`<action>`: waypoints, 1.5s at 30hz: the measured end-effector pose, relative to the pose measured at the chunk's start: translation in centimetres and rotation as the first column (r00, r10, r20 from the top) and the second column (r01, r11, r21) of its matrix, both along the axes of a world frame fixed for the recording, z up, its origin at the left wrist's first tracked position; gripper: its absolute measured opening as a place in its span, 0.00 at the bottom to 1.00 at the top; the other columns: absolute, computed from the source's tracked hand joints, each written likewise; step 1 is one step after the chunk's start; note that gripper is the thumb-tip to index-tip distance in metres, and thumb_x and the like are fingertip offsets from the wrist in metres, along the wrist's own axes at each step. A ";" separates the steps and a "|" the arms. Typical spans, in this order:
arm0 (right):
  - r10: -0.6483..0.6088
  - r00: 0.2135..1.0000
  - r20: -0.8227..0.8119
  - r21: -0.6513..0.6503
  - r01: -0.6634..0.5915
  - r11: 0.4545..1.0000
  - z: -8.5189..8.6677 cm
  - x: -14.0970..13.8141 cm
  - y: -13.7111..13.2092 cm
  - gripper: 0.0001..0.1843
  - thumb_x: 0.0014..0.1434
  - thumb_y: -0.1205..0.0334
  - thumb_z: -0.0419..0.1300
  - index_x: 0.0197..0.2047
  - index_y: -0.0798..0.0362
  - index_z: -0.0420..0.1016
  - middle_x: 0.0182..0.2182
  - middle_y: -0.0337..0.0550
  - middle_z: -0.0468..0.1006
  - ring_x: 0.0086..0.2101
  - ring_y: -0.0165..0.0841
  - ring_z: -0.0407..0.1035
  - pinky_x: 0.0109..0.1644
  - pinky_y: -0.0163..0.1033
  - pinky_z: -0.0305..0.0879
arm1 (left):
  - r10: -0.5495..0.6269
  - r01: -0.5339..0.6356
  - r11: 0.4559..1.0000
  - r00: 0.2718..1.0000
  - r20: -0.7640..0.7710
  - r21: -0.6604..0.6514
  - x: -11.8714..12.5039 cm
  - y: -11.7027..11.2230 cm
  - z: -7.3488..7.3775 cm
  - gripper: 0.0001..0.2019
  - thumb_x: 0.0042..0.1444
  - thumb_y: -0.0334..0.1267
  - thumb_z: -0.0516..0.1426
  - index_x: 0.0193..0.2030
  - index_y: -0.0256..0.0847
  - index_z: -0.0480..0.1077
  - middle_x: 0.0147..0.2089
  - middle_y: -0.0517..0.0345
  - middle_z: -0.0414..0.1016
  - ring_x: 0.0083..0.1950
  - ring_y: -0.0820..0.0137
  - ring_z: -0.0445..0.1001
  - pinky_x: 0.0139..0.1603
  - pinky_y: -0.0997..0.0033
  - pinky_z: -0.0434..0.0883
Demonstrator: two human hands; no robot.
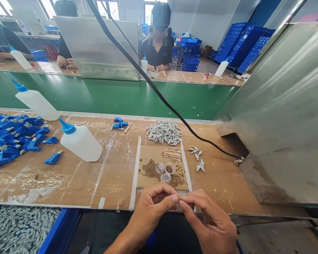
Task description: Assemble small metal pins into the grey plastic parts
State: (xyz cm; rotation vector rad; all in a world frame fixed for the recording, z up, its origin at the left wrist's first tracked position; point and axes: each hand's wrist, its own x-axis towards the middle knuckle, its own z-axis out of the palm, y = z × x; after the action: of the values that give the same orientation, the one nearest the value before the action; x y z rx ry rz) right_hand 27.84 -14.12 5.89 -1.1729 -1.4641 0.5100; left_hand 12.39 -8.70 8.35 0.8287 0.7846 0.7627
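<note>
My left hand (151,208) and my right hand (208,220) meet at the table's near edge, fingers pinched together on a tiny brownish part (180,198) between the fingertips. Just beyond them lie three small clear cups (165,171) on a stained cardboard sheet (151,165). A few thin wooden sticks (171,154) lie behind the cups. A heap of small grey parts (164,132) sits further back.
Two white squeeze bottles with blue caps (81,141) (37,102) lie at left, beside a pile of blue plastic parts (7,137). A black cable (148,81) crosses overhead. A metal panel (281,116) stands right. A green belt (108,95) runs behind; other people work across it.
</note>
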 end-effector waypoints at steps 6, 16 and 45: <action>0.009 1.000 0.018 0.015 -0.010 1.000 0.4 0.0 0.2 0.13 0.61 0.74 0.63 0.44 0.46 0.78 0.35 0.37 0.80 0.36 0.29 0.76 0.40 0.32 0.74 | 0.019 -0.017 0.997 0.999 -0.032 0.073 -0.1 -0.1 -0.1 0.15 0.54 0.49 0.67 0.32 0.37 0.76 0.31 0.61 0.71 0.35 0.74 0.66 0.39 0.74 0.66; -0.009 1.000 -0.002 -0.014 0.009 1.000 0.4 0.0 0.1 0.11 0.61 0.73 0.63 0.42 0.46 0.77 0.33 0.36 0.80 0.34 0.29 0.76 0.37 0.31 0.73 | -0.013 0.012 0.999 1.000 0.019 0.038 -0.2 -0.2 -0.1 0.12 0.52 0.44 0.70 0.33 0.38 0.77 0.33 0.60 0.75 0.36 0.73 0.73 0.42 0.73 0.70; -0.002 0.979 -0.203 -0.132 -0.025 0.991 0.7 0.0 -0.1 0.04 0.60 0.67 0.63 0.35 0.49 0.79 0.30 0.39 0.79 0.31 0.30 0.76 0.36 0.29 0.75 | 0.041 0.031 0.948 0.975 -0.219 0.317 -0.8 -0.8 0.0 0.11 0.59 0.46 0.64 0.36 0.41 0.80 0.37 0.56 0.75 0.39 0.68 0.71 0.43 0.70 0.65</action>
State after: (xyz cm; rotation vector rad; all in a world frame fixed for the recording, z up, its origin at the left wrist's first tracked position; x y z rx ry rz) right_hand 27.80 -14.19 6.54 -1.1811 -1.2775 0.7244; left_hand 11.58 -9.49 8.31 1.2211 0.8745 0.8226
